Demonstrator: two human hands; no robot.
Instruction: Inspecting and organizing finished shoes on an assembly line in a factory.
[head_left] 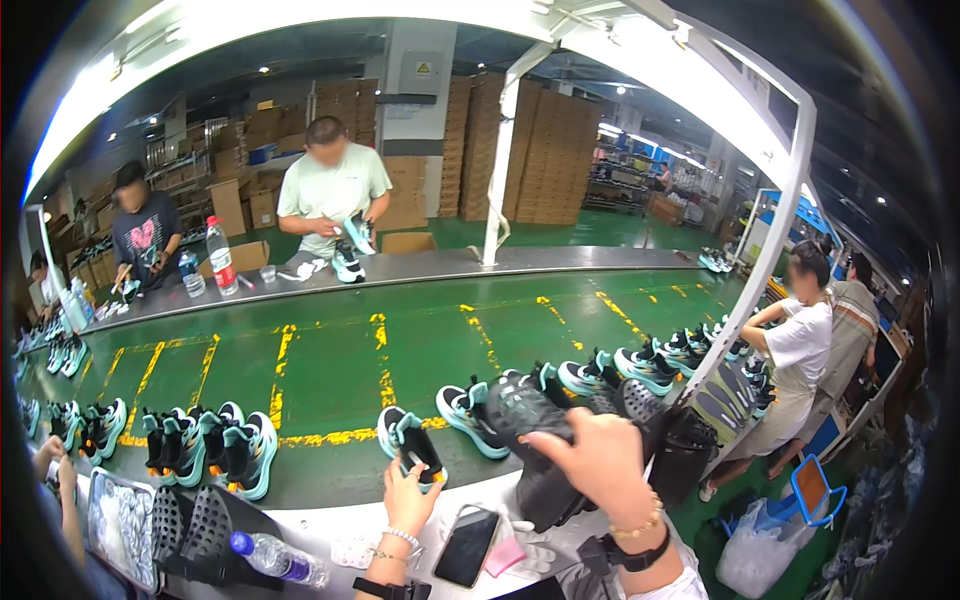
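Green conveyor (330,360) beyond smartphone (467,547): left hand (405,502), fingers half-curled against black-turquoise sneaker (408,440); right hand (597,462), fingers half-spread; both grips unclear.

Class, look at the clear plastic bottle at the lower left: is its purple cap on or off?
On: the purple cap covers the neck of the clear plastic bottle.

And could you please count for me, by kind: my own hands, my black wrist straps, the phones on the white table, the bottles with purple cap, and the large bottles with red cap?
Own hands: 2 (left hand, right hand)
Black wrist straps: 2
Phone: 1
Purple-capped bottle: 1
Large red-capped bottle: 1
Total: 7
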